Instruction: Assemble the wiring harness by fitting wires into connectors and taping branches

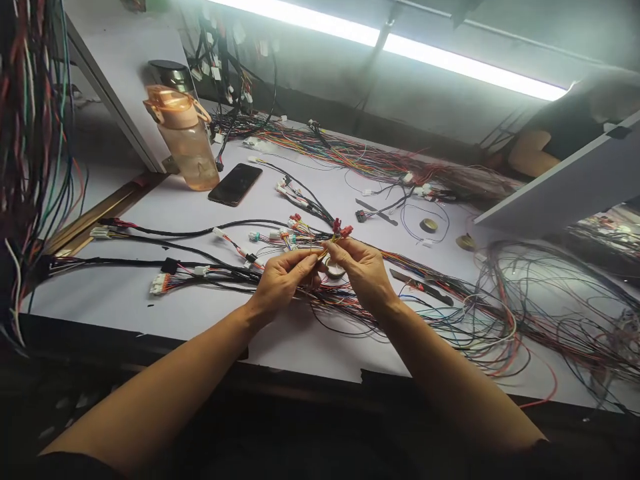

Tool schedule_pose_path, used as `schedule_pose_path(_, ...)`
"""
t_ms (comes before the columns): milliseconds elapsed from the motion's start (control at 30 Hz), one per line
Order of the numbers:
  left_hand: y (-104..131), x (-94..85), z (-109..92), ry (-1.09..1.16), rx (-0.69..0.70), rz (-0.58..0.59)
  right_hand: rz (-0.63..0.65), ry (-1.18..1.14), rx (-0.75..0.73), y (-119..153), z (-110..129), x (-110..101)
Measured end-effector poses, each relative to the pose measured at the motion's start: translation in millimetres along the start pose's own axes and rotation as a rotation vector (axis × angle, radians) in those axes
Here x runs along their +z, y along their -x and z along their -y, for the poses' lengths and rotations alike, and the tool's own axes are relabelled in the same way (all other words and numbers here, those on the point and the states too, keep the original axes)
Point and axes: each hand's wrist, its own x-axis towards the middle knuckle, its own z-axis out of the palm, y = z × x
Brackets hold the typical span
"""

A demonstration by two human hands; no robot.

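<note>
our left hand (281, 279) and right hand (366, 272) pinch thin yellow wires (323, 254) at the clock's centre; small red plastic connectors (344, 230) show just beyond, at one o'clock, a flat black phone (235, 185) at ten.

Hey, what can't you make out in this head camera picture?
All in the head view:
Yellow wires: pinched parts hidden by the left hand and right hand.
Red connectors: too small to tell details.
Dark-lidded container: lower part behind the orange-lidded bottle.
Hanging wires: cut off by the top and left edges.
Another person: partly hidden by the white panel.
</note>
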Motion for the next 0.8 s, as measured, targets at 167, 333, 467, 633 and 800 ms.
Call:
schedule_pose_path(167, -12, -8.9, 4, -0.036, 0.096, -0.189, -0.047, 0.102, -0.152, 18, -1, -10)
schedule_pose_path(333, -25, -23.0, 8, -0.116, 0.203, -0.412, 0.107, 0.201, -0.314, 48, 5, -17)
schedule_pose_path(467, -28, -29.7, 7, -0.107, 0.162, -0.491, 0.189, 0.292, -0.305, 66, 1, -22)
schedule_pose_path(633, -27, -36.1, 5, -0.464, 0.183, -0.439, 0.072, 0.223, -0.246, 66, -4, -17)
schedule_pose_path(800, -27, -44.4, 5, -0.892, 0.332, -0.453, -0.002, 0.143, -0.202, 49, 2, -5)
